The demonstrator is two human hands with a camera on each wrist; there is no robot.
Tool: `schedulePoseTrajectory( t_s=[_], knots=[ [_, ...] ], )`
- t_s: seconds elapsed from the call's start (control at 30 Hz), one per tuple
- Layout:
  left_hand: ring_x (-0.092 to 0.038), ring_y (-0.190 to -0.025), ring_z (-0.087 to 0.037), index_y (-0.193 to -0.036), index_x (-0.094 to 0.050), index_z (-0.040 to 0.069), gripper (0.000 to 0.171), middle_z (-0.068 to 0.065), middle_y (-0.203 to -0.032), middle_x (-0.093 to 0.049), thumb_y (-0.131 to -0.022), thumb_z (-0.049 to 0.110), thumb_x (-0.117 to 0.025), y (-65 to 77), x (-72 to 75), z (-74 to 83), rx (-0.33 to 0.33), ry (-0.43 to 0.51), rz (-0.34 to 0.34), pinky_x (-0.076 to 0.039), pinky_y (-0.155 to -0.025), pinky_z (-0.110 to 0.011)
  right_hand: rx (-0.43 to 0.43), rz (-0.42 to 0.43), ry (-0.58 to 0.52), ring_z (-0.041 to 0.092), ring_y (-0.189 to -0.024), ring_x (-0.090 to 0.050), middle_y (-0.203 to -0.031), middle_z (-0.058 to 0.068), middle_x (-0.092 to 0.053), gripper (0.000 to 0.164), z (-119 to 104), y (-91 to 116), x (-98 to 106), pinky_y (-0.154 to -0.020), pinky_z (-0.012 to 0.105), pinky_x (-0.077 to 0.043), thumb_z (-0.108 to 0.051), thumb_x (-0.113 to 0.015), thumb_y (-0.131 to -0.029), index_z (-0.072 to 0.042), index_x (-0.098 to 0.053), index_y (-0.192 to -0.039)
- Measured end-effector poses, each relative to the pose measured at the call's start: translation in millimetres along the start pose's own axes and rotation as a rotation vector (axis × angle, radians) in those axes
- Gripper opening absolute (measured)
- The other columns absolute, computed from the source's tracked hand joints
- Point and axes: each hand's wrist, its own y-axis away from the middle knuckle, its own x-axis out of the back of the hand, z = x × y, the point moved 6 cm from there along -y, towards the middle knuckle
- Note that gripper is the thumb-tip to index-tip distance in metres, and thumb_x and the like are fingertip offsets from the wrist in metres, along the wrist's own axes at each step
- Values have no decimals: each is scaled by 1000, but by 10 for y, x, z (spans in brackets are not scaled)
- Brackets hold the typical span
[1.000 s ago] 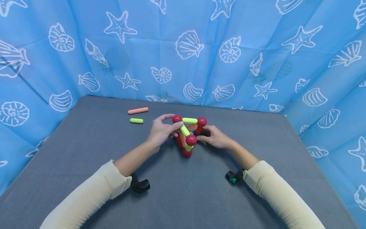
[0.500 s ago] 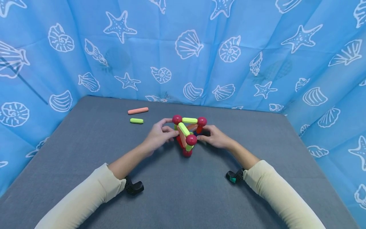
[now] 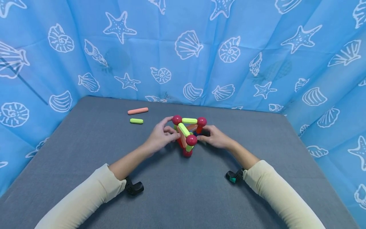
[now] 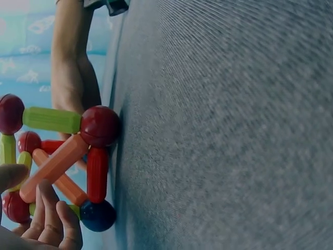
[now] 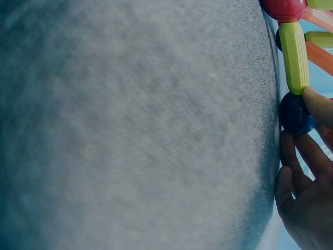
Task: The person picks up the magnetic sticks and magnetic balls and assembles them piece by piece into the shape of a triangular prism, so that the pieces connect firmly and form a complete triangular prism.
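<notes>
In the middle of the table stands a frame built of magnetic rods and balls, with red balls (image 3: pixel 191 140) on top joined by yellow-green rods (image 3: pixel 189 121). My left hand (image 3: pixel 161 136) is at its left side. Between thumb and fingers it pinches the upper end of a slanting orange rod (image 4: pixel 57 165), with the index finger by the top left ball. At the frame's right foot my right hand (image 3: pixel 215 137) holds a blue ball (image 5: pixel 295 113), thumb above and fingers below. A second blue ball (image 4: pixel 98 216) sits at a lower corner near a red rod (image 4: pixel 97 174).
Left of the frame, a loose salmon-orange rod (image 3: pixel 138 111) and a shorter yellow-green rod (image 3: pixel 136 121) lie on the grey cloth-covered table (image 3: pixel 183 197). A blue curtain (image 3: pixel 183 47) with white shells hangs behind. Black wrist cameras (image 3: pixel 134 187) sit under both sleeves.
My left thumb has come off the top left yellow-green rod and moved down to the slanting orange rod. The left forearm shifted slightly left. My right hand and the frame look unmoved.
</notes>
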Motion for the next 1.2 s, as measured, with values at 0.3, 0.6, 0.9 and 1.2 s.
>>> schedulePoseTrajectory(
  t_s=[0.3, 0.6, 0.9, 1.2],
  knots=[
    [-68, -84, -24, -159, -6, 19, 108, -14, -121, -56, -83, 16, -82, 57, -137, 35, -25, -116, -81, -56, -74, -34, -16, 7, 11, 29, -119, -54, -127, 13, -63, 37, 1, -14, 1, -107, 56, -37, -9, -67, -94, -2, -61, -130],
    [-69, -78, -24, -159, 7, 26, 121, -15, -118, -57, -80, 16, -84, 71, -267, 21, -36, -80, -59, -58, -77, -34, -23, 14, 16, 30, -121, -53, -129, 13, -63, 38, -17, -17, -4, -109, 57, -35, -9, -67, -95, -2, -60, -131],
    [-68, -77, -23, -159, 6, 24, 122, -16, -124, -55, -78, 16, -85, 29, -218, -7, -72, -102, -47, -57, -73, -35, -14, 26, 66, 30, -121, -55, -125, 13, -64, 36, -55, -6, -24, -106, 54, -39, -9, -68, -94, 0, -61, -127],
    [-67, -84, -24, -159, 6, 30, 120, -16, -138, -46, -80, 12, -83, -3, -97, 5, -130, -107, -138, -57, -77, -36, -17, 10, 179, 30, -113, -61, -121, 15, -67, 38, -152, 129, -39, -96, 52, -47, -16, -70, -92, 1, -62, -126]
  ],
)
